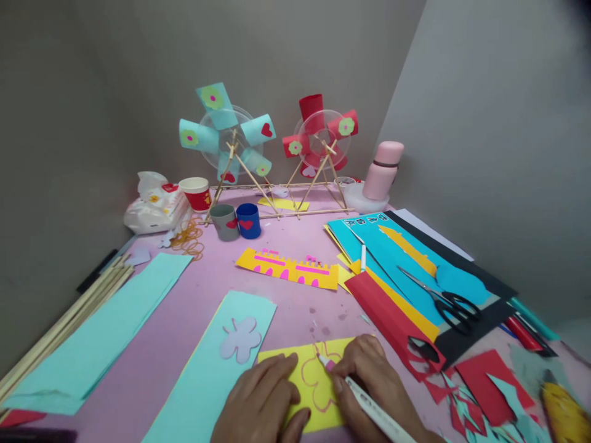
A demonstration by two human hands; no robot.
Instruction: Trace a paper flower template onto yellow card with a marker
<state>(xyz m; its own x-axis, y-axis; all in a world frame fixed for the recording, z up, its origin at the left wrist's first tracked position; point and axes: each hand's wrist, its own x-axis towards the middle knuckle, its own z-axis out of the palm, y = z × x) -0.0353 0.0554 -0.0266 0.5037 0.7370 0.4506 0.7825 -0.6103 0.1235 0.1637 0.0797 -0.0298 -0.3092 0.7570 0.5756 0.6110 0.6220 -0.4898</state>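
Right grip (376, 381) holds marker (375, 409); left grip (265, 397) loose on yellow paper (311, 391); red cup (198, 199) contents hidden

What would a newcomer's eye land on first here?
Probably the light blue paper-bladed wheel and the red paper-bladed wheel, standing at the back, left and right of centre. In front, the bare right hand holds a white marker to a yellow paper sheet, on which the bare left hand rests.

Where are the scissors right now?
In the head view, the scissors lie toward the right side, across the blue paper and black paper, beyond and to the right of the right hand.
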